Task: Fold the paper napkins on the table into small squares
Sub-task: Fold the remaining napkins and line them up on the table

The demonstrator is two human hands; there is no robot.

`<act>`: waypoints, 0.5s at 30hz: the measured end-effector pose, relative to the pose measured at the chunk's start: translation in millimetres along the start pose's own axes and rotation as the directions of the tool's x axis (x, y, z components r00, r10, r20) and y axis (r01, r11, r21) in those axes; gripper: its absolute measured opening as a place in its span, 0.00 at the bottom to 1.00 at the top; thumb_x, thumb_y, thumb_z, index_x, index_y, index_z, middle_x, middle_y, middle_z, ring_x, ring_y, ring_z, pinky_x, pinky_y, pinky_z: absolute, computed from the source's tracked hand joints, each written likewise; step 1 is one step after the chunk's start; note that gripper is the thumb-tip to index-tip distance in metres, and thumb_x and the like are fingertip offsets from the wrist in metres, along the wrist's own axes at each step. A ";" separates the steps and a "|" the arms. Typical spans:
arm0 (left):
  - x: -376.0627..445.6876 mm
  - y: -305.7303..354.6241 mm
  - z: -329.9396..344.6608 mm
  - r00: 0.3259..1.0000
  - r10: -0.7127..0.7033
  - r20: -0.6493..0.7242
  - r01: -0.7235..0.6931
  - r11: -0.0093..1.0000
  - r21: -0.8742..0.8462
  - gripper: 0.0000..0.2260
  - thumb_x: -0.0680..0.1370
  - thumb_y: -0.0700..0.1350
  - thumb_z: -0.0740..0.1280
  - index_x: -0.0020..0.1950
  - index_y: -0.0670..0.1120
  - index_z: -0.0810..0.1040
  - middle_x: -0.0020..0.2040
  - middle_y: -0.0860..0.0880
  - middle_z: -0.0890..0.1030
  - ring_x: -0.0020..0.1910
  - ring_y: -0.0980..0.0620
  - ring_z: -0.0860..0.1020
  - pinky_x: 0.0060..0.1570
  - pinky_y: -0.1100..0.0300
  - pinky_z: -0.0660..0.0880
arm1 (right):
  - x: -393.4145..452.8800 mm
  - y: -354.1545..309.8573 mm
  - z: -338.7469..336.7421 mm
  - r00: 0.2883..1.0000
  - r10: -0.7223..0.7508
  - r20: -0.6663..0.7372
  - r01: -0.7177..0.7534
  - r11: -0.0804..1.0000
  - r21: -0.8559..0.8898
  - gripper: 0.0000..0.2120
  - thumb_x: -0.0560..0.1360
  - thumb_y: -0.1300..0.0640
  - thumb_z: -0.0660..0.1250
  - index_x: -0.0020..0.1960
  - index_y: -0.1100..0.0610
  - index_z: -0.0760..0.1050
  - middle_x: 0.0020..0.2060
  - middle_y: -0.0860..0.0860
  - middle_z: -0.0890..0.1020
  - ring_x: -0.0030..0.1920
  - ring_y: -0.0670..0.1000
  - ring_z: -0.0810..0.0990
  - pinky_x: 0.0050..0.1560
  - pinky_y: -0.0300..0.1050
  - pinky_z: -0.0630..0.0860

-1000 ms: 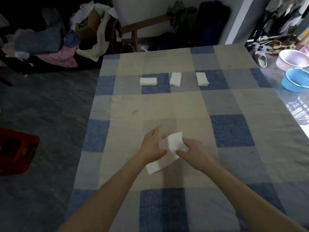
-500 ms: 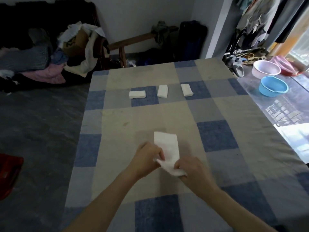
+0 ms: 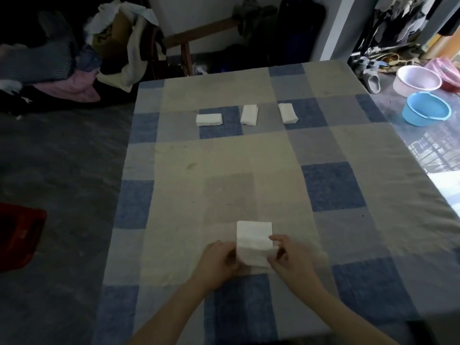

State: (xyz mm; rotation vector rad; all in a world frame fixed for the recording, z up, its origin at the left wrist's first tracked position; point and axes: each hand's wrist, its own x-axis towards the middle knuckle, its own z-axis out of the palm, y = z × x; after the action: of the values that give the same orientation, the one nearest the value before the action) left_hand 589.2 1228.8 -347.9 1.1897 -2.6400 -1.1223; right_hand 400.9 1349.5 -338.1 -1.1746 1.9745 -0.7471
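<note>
Napkin [image 3: 254,242] on table [image 3: 353,145], near edge, between your hands. Left hand [image 3: 219,260] pinches its left side; right hand [image 3: 286,257] pinches its right side, near end lifted. Risks: uneven pull skews crease, corners miss; thin paper tears under tight pinch. Three folded napkins [image 3: 248,115] well apart, far side.

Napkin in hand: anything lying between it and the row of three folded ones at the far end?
Nothing visible. The left hand and right hand hold the napkin by its near edge, and only bare checked tablecloth lies between it and the three folded napkins.
</note>
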 end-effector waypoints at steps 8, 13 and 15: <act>18.5 8.9 3.8 0.954 -0.295 -0.059 0.277 0.937 -0.212 0.15 0.73 0.48 0.71 0.57 0.54 0.72 0.38 0.58 0.78 0.39 0.59 0.78 0.38 0.70 0.70 | 50.4 1.3 -2.4 0.978 0.189 -0.090 -0.187 0.982 0.028 0.27 0.73 0.54 0.71 0.68 0.48 0.64 0.48 0.47 0.79 0.45 0.45 0.79 0.45 0.45 0.81; 21.6 11.4 7.5 0.952 -0.296 -0.084 0.275 0.940 -0.201 0.15 0.75 0.46 0.68 0.60 0.53 0.71 0.37 0.59 0.76 0.36 0.64 0.75 0.37 0.71 0.69 | 56.3 5.2 0.2 0.974 0.212 -0.079 -0.216 0.976 -0.040 0.27 0.74 0.52 0.70 0.69 0.48 0.62 0.50 0.48 0.80 0.46 0.46 0.79 0.45 0.45 0.80; 20.7 11.4 11.8 0.966 -0.208 -0.154 0.198 0.977 -0.081 0.14 0.75 0.43 0.67 0.60 0.50 0.72 0.42 0.56 0.77 0.41 0.58 0.75 0.43 0.63 0.72 | 57.8 6.4 1.5 0.974 0.213 -0.081 -0.219 0.972 -0.086 0.26 0.74 0.51 0.70 0.68 0.48 0.63 0.51 0.49 0.80 0.48 0.47 0.79 0.45 0.45 0.79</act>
State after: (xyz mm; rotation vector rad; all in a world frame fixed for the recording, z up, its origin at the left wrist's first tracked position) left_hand 563.7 1227.2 -354.5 1.4978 -2.3874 -1.0768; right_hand 379.5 1300.0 -360.0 -0.9769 2.1765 -0.5955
